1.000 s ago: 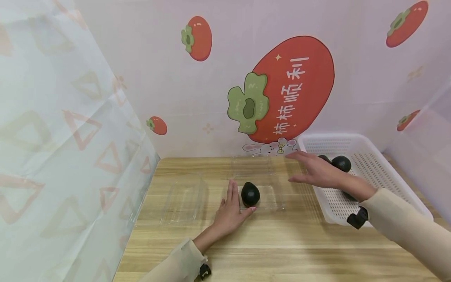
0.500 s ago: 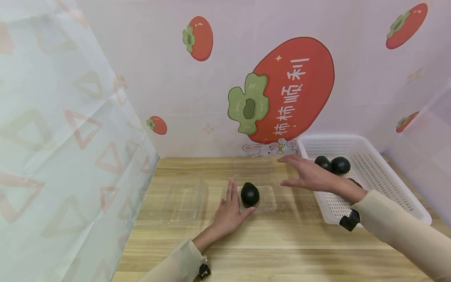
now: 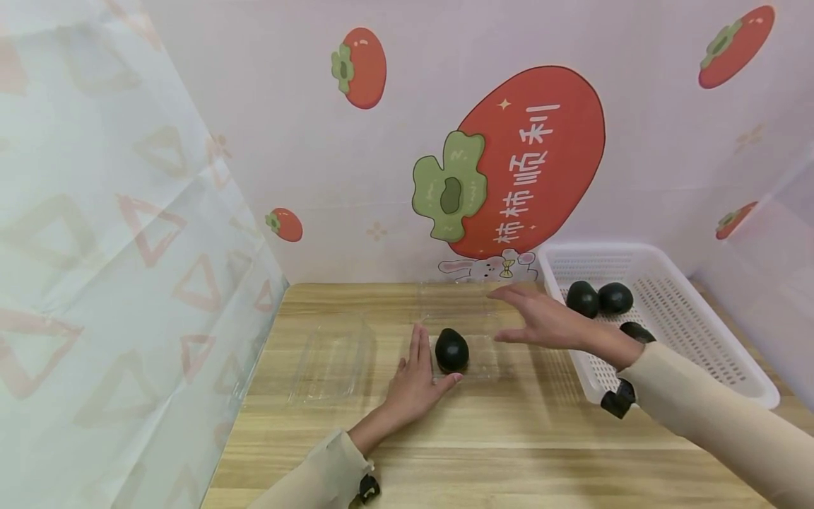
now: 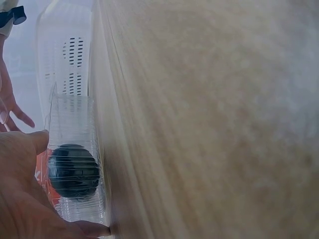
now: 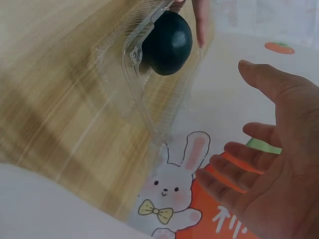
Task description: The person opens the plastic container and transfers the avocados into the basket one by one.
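Note:
A dark avocado point(image 3: 451, 351) sits toward the left end of a clear plastic clamshell box point(image 3: 485, 362), whose transparent lid point(image 3: 454, 300) stands open at the back. My left hand point(image 3: 415, 387) rests against the box's left end, fingers straight along it and thumb at the front edge. In the left wrist view the avocado point(image 4: 74, 172) shows through the ribbed plastic wall beside that hand point(image 4: 22, 184). Above the right side of the box, my right hand point(image 3: 550, 318) holds nothing, its fingers spread. The right wrist view shows that hand point(image 5: 279, 149) apart from the box.
A white perforated basket point(image 3: 699, 325) with several avocados point(image 3: 615, 299) stands to the right, partly under the right forearm. Another clear plastic box point(image 3: 331, 360) lies to the left on the wooden table point(image 3: 458, 459). A printed sheet point(image 3: 356, 155) hangs behind.
My right hand has moved left from over the basket's edge toward the box and lid, uncovering more avocados in the basket. The left hand and the boxed avocado have stayed put.

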Motion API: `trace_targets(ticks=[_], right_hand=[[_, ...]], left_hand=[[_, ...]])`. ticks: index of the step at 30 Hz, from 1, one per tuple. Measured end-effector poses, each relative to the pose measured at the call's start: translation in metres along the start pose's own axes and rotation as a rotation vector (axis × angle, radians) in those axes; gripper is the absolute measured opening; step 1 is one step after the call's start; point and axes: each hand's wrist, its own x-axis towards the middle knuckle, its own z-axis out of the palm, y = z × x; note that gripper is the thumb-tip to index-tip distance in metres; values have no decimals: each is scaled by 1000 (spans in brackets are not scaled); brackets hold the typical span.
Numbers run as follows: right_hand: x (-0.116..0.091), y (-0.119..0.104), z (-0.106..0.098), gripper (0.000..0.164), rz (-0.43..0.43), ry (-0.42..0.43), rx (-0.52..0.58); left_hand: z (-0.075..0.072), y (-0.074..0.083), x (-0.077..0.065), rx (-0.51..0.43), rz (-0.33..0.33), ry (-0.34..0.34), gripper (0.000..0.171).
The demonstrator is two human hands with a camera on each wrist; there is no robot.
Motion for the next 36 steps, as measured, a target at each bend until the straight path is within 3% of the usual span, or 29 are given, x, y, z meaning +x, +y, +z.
trace_targets(ticks=[36], right_hand=[[15, -15, 30, 73, -85, -71, 29]], left_hand=[[1, -3, 1, 13, 3, -6, 112]])
